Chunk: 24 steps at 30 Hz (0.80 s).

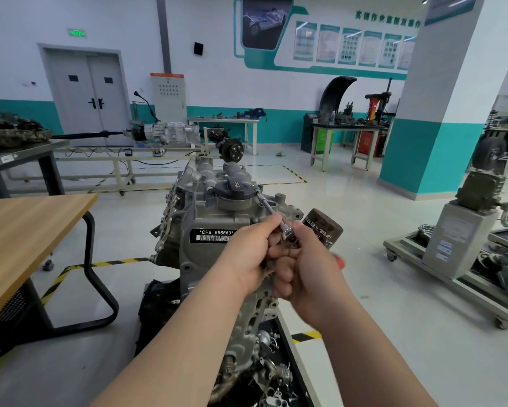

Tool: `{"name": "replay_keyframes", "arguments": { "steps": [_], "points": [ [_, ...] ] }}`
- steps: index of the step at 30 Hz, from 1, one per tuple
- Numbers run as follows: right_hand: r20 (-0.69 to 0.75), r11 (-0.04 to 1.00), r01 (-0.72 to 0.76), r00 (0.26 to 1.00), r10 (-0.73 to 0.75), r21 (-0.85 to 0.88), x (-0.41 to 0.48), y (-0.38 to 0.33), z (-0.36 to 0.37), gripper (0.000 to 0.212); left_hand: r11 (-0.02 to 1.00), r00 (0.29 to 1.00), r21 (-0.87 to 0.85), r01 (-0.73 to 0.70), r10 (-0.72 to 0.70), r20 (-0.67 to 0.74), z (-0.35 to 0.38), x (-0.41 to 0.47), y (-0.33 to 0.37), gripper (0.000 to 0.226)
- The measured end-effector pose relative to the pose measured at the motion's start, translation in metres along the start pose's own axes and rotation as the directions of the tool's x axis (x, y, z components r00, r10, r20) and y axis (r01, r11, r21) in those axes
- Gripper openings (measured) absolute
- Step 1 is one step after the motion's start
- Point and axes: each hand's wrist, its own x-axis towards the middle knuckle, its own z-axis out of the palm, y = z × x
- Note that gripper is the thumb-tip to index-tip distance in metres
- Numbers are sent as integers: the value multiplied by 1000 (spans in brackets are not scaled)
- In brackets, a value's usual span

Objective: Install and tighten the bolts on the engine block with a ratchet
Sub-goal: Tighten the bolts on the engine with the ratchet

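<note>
Pale wood-topped bench: left, apart from the work.
Grey cast-metal engine block: centre.
Your left hand: fingers curled round the slim steel ratchet at its head, likely steadying its extension on a top bolt, which is hidden.
Your right hand: fingers wrapped round the handle, placed for swinging.

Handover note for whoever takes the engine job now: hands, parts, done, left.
Right hand grips the red-handled ratchet; the hand is blurred.
Left hand pinches the silver extension bar by the ratchet's head.
The bar's far end sits on the grey cast-metal engine block, right of the black oil filler cap; the bolt under it is hidden.
Done: tool seated there.
Left: finish tightening. How tight it is, and the other bolts, can't be told.
</note>
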Motion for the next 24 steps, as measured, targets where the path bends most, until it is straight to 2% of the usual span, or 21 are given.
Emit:
{"name": "replay_keyframes", "arguments": {
  "steps": [1, 2, 3, 5, 6, 7, 8, 9, 10, 11, 12, 13, 14, 15, 17, 18, 19, 21, 22, 23, 24],
  "points": [
    [-37, 983, 60, 997, -67, -173, 1, -4, -4, 48, 1000, 1000, 4, -12, 12, -7, 0, 0, 0, 30],
    [-60, 921, 115, 987, -147, -372, 1, -8, -7, 47, 1000, 1000, 7, -16, 16, -13, 1, 0, 0, 26],
    [-71, 808, 156, 969, -237, -568, 0, -12, -9, 47, 1000, 1000, 6, -16, 16, -20, 1, 1, -1, 24],
    [-62, 474, 166, 901, -429, -865, 0, -16, -11, 46, 1000, 1000, -6, -10, 10, -16, 2, 2, -4, 28],
    [-48, 312, 132, 860, -508, -941, 2, -16, -11, 43, 1000, 1000, -8, -5, 5, -5, 3, 2, -4, 31],
    [-29, 217, 115, 825, -565, -969, 3, -14, -11, 41, 1000, 1000, -7, -5, 5, 2, 4, 3, -5, 32],
    [-18, 200, 120, 815, -580, -972, 4, -11, -10, 40, 1000, 1000, -4, -5, 5, 8, 4, 2, -4, 31],
    [-30, 281, 151, 835, -549, -948, 4, -10, -8, 41, 1000, 1000, -3, -6, 6, 15, 3, 2, -3, 30],
    [-67, 469, 185, 880, -471, -864, 4, -9, -6, 45, 1000, 1000, -9, -4, 4, 29, 1, 2, -2, 30],
    [-102, 721, 183, 938, -332, -669, 2, -9, -3, 48, 1000, 999, -14, 2, -1, 44, -1, 2, -1, 29],
    [-87, 926, 98, 987, -139, -365, 0, -8, -1, 50, 1000, 998, -15, 17, -16, 62, -2, 2, 1, 30],
    [16, 999, -36, 999, 36, -37, -3, -7, 1, 48, 999, 997, -6, 35, -34, 74, -4, 2, 2, 35],
    [150, 955, -168, 980, 134, 243, -6, -6, 2, 44, 999, 995, 8, 53, -54, 86, -4, 1, 4, 44],
    [260, 868, -257, 953, 155, 424, -7, -5, 3, 38, 998, 994, 22, 63, -64, 92, -4, 1, 5, 52],
    [341, 778, -305, 932, 125, 549, -9, -4, 5, 37, 996, 994, 43, 72, -75, 83, -3, 1, 6, 60],
    [317, 793, -282, 941, 118, 540, -8, -4, 7, 41, 996, 993, 44, 82, -85, 76, -3, 0, 6, 61],
    [256, 851, -225, 960, 112, 474, -7, -3, 9, 47, 995, 993, 38, 91, -94, 75, -2, -1, 7, 61],
    [46, 987, -44, 998, 37, 153, -4, -2, 10, 57, 996, 994, -16, 84, -82, 71, -1, 0, 7, 57],
    [-59, 995, 57, 996, -62, -87, -3, -3, 8, 58, 996, 996, -55, 66, -63, 56, 0, 0, 8, 51],
    [-111, 933, 141, 976, -187, -330, -3, -5, 6, 56, 996, 998, -74, 44, -41, 43, 0, 1, 8, 43],
    [-114, 814, 203, 943, -311, -545, -4, -8, 4, 53, 997, 999, -70, 30, -27, 38, 0, 1, 8, 34]
  ]
}}
